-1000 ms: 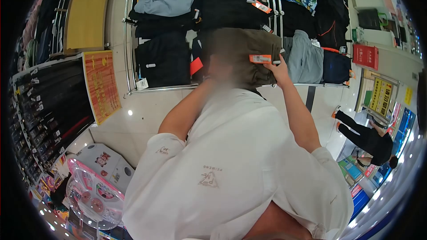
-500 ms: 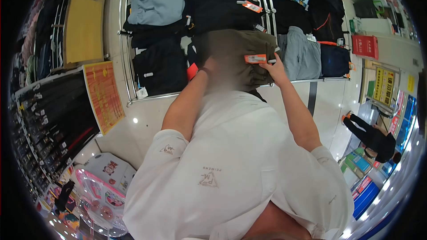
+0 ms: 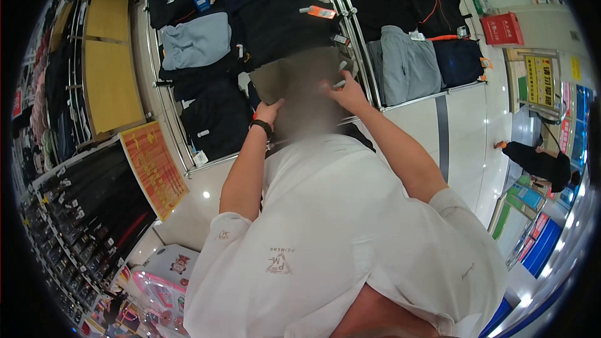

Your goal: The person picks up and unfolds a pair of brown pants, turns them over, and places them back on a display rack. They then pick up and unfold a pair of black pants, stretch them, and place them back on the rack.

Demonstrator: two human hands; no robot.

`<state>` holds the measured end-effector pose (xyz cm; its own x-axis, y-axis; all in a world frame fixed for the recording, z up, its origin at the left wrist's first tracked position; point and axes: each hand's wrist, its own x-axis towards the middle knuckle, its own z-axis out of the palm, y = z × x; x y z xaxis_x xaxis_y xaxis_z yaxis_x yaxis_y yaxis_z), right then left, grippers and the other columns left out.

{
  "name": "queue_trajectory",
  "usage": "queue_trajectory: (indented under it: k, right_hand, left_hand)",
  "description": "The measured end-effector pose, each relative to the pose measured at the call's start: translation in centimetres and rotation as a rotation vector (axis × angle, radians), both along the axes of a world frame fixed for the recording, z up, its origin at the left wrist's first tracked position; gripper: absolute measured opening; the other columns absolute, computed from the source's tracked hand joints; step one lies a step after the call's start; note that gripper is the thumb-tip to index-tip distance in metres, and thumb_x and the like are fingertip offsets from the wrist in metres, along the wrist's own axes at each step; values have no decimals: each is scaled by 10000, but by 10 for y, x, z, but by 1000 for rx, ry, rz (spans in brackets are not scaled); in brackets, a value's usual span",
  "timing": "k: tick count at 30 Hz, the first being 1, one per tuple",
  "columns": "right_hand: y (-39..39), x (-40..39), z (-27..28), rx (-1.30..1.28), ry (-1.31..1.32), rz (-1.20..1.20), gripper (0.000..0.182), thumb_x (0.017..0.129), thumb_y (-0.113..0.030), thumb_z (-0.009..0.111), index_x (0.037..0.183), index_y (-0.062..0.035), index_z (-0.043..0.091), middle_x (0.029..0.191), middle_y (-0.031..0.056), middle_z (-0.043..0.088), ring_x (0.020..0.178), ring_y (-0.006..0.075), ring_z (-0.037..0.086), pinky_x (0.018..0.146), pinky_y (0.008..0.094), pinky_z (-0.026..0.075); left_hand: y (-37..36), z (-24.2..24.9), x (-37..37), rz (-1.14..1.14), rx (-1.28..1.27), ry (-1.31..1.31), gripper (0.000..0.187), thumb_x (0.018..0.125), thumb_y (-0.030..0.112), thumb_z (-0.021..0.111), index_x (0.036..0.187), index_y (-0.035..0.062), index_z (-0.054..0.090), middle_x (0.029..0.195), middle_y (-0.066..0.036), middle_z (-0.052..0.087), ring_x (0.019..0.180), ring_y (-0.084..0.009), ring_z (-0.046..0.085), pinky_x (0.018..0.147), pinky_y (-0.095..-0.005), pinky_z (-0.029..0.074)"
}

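Note:
A pair of olive-brown pants (image 3: 294, 81), partly smeared by a blurred patch, lies in front of me at the near edge of the display rack. My left hand (image 3: 269, 114), with a black band at the wrist, grips the left edge of the pants. At their right side my right hand (image 3: 346, 92) has its fingers closed by a white tag and holds the cloth there. Left of the pants lies a stack of folded black clothes (image 3: 216, 119). Grey shorts (image 3: 407, 66) lie on the right, beyond a metal rail (image 3: 358, 37).
More folded clothes, including a light grey-blue piece (image 3: 196, 40), fill the rack at the back. A red and yellow sign (image 3: 153, 166) stands on the left beside hanging goods. A person in black (image 3: 538, 161) is at the far right, near a yellow notice (image 3: 539, 81).
My view has turned and shifted. The pants have been pulled in narrower, with my hands closer together. The orange tag that showed by my right hand is lost from sight.

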<state>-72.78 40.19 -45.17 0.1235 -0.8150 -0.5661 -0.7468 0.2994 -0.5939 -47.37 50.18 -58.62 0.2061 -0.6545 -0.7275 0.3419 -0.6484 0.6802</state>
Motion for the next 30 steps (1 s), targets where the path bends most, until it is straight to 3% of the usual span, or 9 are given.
queue_trajectory:
  k: [4,7,11,20,23,25,26,28,30]
  right_hand:
    - [3,5,14,-98,46,16,1039,717,-704,692,1420,0,393,1117,233,656,1044,360,652,905,413,496]
    - [14,17,12,-217,181,116,758,799,-541,711,1328,-54,469,1242,205,576,1131,360,603,928,444,487]
    - [24,20,-43,-458,71,296,697,728,-332,757,1302,-81,453,1180,236,550,1048,387,621,870,473,515]
    - [12,8,-41,-268,66,122,749,733,-404,782,1329,-109,438,1263,189,498,1075,331,612,897,467,505]
    - [20,15,-27,-650,185,90,706,817,-386,685,1357,-26,408,1323,212,459,1261,379,462,1008,448,437]
    - [10,22,57,-750,146,112,471,847,-223,600,1263,-9,539,1282,170,532,1204,365,485,981,452,432]
    - [5,15,73,-606,121,210,710,767,-185,656,1409,-24,399,1463,245,366,1335,421,386,1086,452,388]
    - [1,16,62,-847,4,218,626,727,-128,646,1328,-27,500,1391,245,455,1292,434,417,1098,489,348]
    - [3,23,53,-891,22,386,614,736,-138,650,1326,-50,508,1404,218,449,1305,406,422,1110,513,322]
  left_hand:
    - [-9,3,-1,38,27,11,518,818,162,761,1252,-57,581,1178,-155,665,1016,-254,655,880,-355,499]
    - [-11,0,7,40,4,-73,518,828,154,765,1234,-85,551,1172,-166,655,1013,-271,654,859,-388,520]
    - [-11,27,11,127,77,-94,526,835,161,748,1249,-85,538,1175,-151,648,1017,-269,649,877,-381,507]
    - [-10,3,13,93,38,-143,518,829,204,735,1247,-62,583,1211,-139,645,1045,-248,626,898,-365,483]
    - [-16,29,10,72,62,-145,509,826,192,721,1246,-62,583,1211,-131,644,1061,-250,615,918,-360,473]
    - [-13,23,12,83,-83,-295,507,814,162,706,1244,-69,567,1209,-143,645,1079,-260,612,940,-353,464]
    - [-12,25,14,91,-175,-436,533,773,195,738,1203,-75,574,1191,-192,645,1089,-285,618,944,-360,468]
    - [-10,12,27,-73,-130,-945,728,684,211,758,1284,-81,465,1255,-277,525,1235,-417,469,1061,-449,380]
    - [-17,79,3,-94,-258,-1249,799,676,153,741,1367,-41,390,1360,-272,431,1291,-442,392,1096,-486,335]
